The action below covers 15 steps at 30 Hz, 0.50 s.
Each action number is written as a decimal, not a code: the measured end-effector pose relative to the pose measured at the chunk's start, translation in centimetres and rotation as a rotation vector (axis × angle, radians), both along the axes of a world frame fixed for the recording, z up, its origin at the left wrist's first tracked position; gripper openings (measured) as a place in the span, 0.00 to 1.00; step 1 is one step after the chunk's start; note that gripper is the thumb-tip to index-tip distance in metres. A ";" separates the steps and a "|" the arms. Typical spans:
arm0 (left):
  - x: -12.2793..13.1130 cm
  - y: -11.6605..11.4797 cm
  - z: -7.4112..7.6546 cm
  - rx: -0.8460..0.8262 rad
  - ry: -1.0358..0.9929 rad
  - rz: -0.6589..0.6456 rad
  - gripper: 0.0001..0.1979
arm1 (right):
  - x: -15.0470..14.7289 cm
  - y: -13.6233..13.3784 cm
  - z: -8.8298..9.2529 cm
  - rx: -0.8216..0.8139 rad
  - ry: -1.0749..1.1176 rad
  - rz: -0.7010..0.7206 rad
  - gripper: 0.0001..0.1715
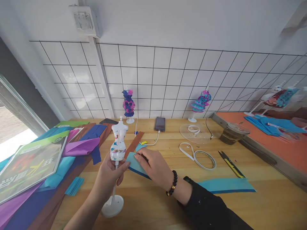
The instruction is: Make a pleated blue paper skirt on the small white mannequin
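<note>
A small white mannequin (pixel 118 140) with coloured specks stands tilted slightly on its round base (pixel 112 206). My left hand (pixel 110 172) wraps round its stand just below the torso, thumb toward the right. The near end of a light blue paper strip (pixel 135 163) with a dark blue edge meets my left thumb. My right hand (pixel 153 164), a bead bracelet at its wrist, pinches that strip beside the mannequin's hip. Part of the strip lies hidden under my right hand. Another blue strip (pixel 227 185) lies right of my right forearm.
Coloured papers and a printed booklet (pixel 33 163) cover the left side. White tape (pixel 203 159), a cutter knife (pixel 231 164) and a dark plastic cup (pixel 233 132) sit right. Two dressed mannequins stand at the back, the left one (pixel 129 105) in navy and pink.
</note>
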<state>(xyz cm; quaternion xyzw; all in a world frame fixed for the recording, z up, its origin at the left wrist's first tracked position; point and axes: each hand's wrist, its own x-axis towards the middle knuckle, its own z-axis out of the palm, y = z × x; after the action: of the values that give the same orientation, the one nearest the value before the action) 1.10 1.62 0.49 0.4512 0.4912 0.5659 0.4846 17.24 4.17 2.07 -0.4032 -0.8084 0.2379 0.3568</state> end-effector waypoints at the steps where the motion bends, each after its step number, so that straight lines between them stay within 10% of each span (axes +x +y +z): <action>1: -0.1 0.0 0.0 -0.007 0.007 0.001 0.19 | 0.0 0.0 0.0 0.004 -0.003 -0.003 0.13; 15: -0.8 0.4 -0.6 -0.025 0.086 -0.033 0.20 | 0.2 0.1 0.4 0.003 -0.060 -0.037 0.15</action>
<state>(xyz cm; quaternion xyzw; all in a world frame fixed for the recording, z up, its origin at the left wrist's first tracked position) 0.29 2.05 -0.12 0.4769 0.5112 0.5317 0.4780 17.41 4.26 2.44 -0.4243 -0.8116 0.2180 0.3374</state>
